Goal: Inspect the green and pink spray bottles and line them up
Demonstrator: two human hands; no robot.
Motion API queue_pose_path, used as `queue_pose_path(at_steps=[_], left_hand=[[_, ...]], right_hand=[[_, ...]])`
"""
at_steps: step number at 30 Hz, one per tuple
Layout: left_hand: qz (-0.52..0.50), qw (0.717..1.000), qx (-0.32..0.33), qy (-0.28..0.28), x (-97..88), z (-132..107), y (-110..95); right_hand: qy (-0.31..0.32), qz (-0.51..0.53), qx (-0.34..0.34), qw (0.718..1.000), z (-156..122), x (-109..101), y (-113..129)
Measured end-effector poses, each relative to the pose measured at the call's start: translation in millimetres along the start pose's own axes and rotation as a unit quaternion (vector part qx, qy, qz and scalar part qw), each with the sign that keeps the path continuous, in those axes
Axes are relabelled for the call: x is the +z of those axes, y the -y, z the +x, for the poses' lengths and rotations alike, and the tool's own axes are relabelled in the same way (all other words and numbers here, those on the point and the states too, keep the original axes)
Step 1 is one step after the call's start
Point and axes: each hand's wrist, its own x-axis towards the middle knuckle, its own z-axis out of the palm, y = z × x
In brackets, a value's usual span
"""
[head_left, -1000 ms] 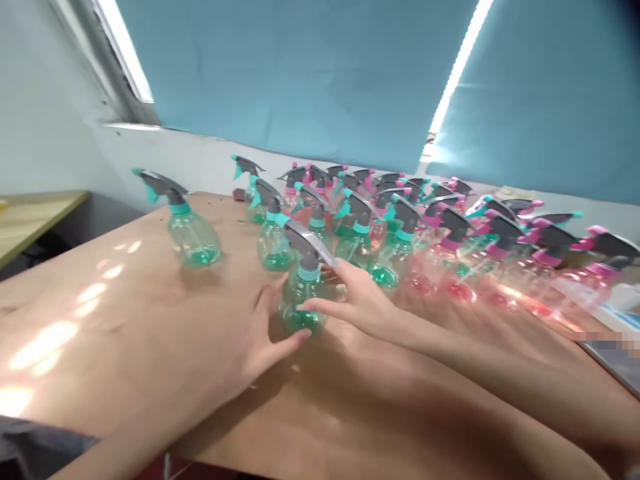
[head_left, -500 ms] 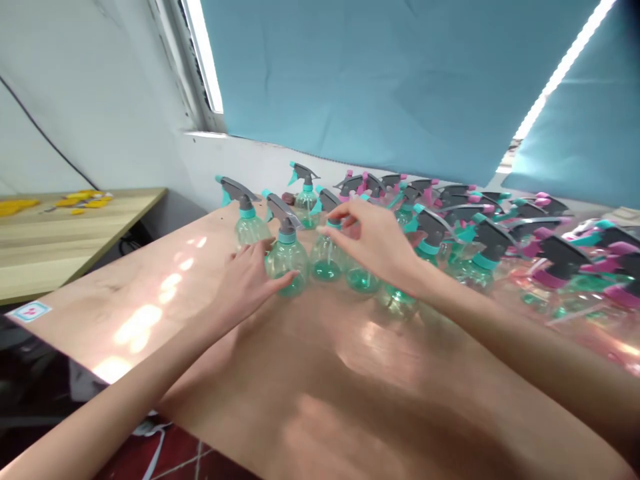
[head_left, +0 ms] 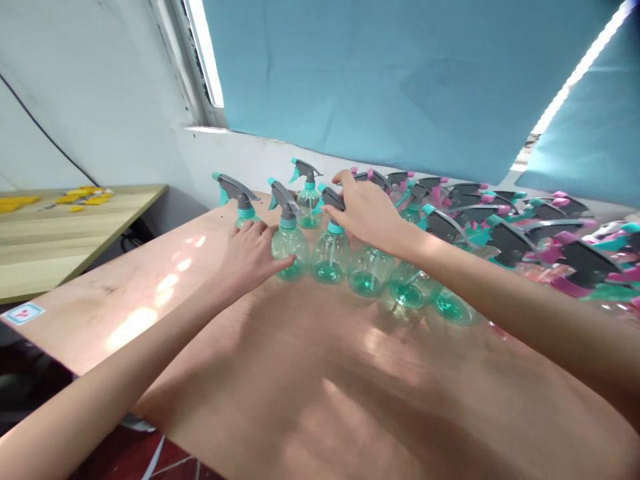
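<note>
Head view: left hand (head_left: pixel 250 257), grip spread, thumb in front of green trigger-spray bottle (head_left: pixel 291 241); contact unclear. Right hand (head_left: pixel 367 208), grip apart, near gray trigger head of neighboring green bottle (head_left: pixel 329 261), just right. Both bottles upright on bench (head_left: pixel 300 353); pink-trimmed spray bottles (head_left: pixel 583 263) farther right.

A sticker (head_left: pixel 23 313) marks the bench's (head_left: pixel 120 287) near left corner; a blue blind (head_left: pixel 390 80) hangs beyond the far edge.
</note>
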Motion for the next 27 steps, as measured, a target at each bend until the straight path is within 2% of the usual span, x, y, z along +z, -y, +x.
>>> queue_pose_path(at_steps=[6,10,15,17,19,23,27], left_hand=[[-0.003,1.000,0.013,-0.004,5.0,8,3],[-0.018,1.000,0.009,-0.020,4.3,2,2],[-0.049,0.997,0.012,-0.050,-10.7,-24,-8],[-0.090,0.993,0.022,-0.076,-19.0,-38,-14],[-0.122,0.989,0.034,-0.078,-25.6,-53,-21],[-0.183,0.982,0.036,-0.030,-29.4,-82,-41],[-0.243,0.969,0.021,0.043,-27.0,-103,-66]], right_hand=[[-0.004,-0.020,-0.016,1.000,1,6,-3],[-0.003,-0.034,-0.017,0.999,2,8,-3],[-0.004,-0.042,-0.025,0.999,-3,2,1],[-0.006,-0.048,-0.033,0.998,-9,-3,4],[0.002,-0.044,-0.044,0.998,-16,-10,10],[0.028,-0.018,-0.062,0.998,-38,-30,24],[0.048,0.025,-0.093,0.994,-72,-54,30]])
